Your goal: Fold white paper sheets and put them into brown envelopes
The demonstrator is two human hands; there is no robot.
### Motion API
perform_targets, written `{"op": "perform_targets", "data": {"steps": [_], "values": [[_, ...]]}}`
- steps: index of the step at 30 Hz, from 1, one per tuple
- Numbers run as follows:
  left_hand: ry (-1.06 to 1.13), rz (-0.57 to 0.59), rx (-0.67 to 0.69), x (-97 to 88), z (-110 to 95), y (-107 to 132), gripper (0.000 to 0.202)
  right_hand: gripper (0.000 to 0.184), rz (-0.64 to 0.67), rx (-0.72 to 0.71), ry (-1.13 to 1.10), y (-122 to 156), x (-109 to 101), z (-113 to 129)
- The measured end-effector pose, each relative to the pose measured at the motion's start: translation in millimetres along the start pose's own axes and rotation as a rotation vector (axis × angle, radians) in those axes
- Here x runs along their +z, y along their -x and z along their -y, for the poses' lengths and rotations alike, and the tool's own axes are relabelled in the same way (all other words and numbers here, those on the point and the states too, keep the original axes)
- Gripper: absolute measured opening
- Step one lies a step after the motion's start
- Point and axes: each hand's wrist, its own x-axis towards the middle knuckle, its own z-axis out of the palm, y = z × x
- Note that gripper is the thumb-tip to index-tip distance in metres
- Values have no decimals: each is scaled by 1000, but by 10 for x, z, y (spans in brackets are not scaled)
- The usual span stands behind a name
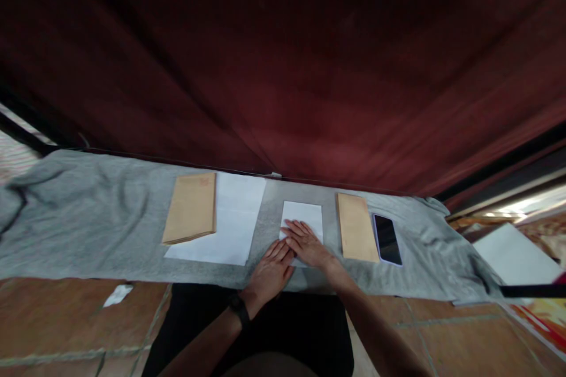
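A small white sheet of paper (305,212), perhaps folded, lies on the grey cloth in front of me. My right hand (304,242) rests flat on its middle with the fingers stretched toward the upper left. Close beside it, my left hand (273,268) lies flat at the sheet's lower left edge, its fingertips meeting the right hand. Both hands are open and grip nothing. To the left, a stack of brown envelopes (191,206) partly covers larger white sheets (239,218). On the right lies another brown envelope or small stack (357,227).
A phone (388,240) with a dark screen lies beside the right-hand envelopes. The grey cloth (110,212) covers a long narrow surface against a dark red fabric wall (283,100). A white scrap (118,295) lies on the tiled floor (57,318). A white panel (517,253) stands at right.
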Motion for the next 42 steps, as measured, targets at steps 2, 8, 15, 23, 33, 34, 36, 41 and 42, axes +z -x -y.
{"op": "perform_targets", "data": {"steps": [2,8,15,23,33,34,36,41,42], "values": [[12,11,-6,-1,5,-2,44,45,-8,-23,47,-83,7,-94],[11,0,6,-4,22,-8,44,47,-71,29,143,-332,7,-323],[-40,2,32,-3,30,-11,46,50,-89,185,231,-448,-39,-575],[-34,-2,38,6,41,0,48,58,-174,369,332,-405,-63,-814],[2,-16,19,-20,26,-11,46,55,-251,332,248,89,18,-444],[1,-12,20,-20,27,-10,46,54,-218,272,207,185,35,-354],[0,-5,24,-16,27,-7,47,55,-181,214,150,369,57,-200],[1,-7,41,20,47,0,48,52,-168,221,62,707,-19,-70],[4,-6,40,30,57,1,48,51,-163,206,40,757,-50,-68]]}}
